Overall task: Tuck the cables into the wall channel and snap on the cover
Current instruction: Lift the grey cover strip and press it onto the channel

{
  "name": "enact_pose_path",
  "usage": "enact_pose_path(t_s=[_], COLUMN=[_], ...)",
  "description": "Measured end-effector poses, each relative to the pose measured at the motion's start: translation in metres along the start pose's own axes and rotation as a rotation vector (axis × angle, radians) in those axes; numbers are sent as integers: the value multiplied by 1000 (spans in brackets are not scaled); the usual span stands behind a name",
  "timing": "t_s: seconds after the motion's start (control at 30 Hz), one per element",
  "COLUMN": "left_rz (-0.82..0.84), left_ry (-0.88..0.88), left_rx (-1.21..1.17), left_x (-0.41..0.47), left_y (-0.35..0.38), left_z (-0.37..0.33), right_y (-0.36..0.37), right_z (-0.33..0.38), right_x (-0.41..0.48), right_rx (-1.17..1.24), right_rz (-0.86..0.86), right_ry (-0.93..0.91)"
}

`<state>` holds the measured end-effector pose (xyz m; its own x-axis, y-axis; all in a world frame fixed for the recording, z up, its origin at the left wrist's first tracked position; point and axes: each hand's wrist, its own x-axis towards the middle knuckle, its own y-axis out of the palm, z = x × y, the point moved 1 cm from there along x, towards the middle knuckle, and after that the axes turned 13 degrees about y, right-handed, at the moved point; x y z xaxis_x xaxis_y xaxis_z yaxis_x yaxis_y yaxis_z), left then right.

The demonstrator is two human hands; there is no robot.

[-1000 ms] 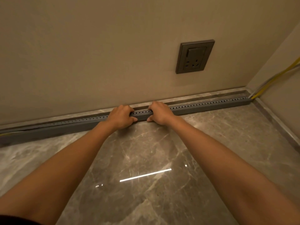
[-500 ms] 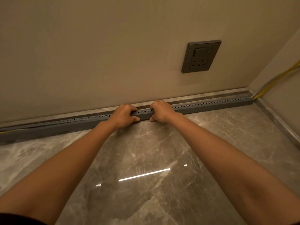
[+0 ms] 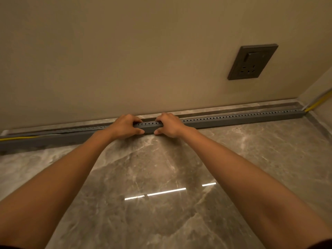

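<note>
A long grey cable channel (image 3: 233,120) with a row of small slots along its top runs along the foot of the wall. My left hand (image 3: 125,126) and my right hand (image 3: 170,124) grip it side by side near its middle, fingers over the top and thumbs on the front face. To the right of my hands the top looks closed. At the far left a yellow cable (image 3: 18,138) lies exposed along the top of the channel. Another stretch of yellow cable (image 3: 318,103) leaves the channel's right end and climbs the side wall.
A dark grey wall socket (image 3: 252,62) sits on the beige wall above the right half of the channel. The polished marble floor (image 3: 161,177) spreads in front of me. A side wall (image 3: 321,87) closes the corner at the right.
My view has shifted left, so the socket and corner sit further right in the frame. Both hands stay gripped on the channel, close together, with the thumbs now lower on its front.
</note>
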<state>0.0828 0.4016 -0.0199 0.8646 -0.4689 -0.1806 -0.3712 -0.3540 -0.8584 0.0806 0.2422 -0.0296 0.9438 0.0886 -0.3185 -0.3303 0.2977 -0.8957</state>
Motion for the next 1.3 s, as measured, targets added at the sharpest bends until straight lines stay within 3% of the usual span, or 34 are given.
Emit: enact_pose_path(t_s=[0.47, 0.8, 1.1, 1.3], left_rz=[-103, -94, -116, -119], left_ry=[76, 123, 28, -4], left_rx=[163, 10, -22, 89], left_x=[5, -8, -39, -34], left_y=[12, 2, -16, -8], left_z=[1, 16, 51, 46], right_y=[7, -1, 16, 20], right_z=[11, 22, 74, 76], right_x=[-3, -9, -6, 1], right_rx=[-152, -73, -78, -117], right_rz=[-138, -66, 34, -25], right_ry=[58, 177, 106, 28])
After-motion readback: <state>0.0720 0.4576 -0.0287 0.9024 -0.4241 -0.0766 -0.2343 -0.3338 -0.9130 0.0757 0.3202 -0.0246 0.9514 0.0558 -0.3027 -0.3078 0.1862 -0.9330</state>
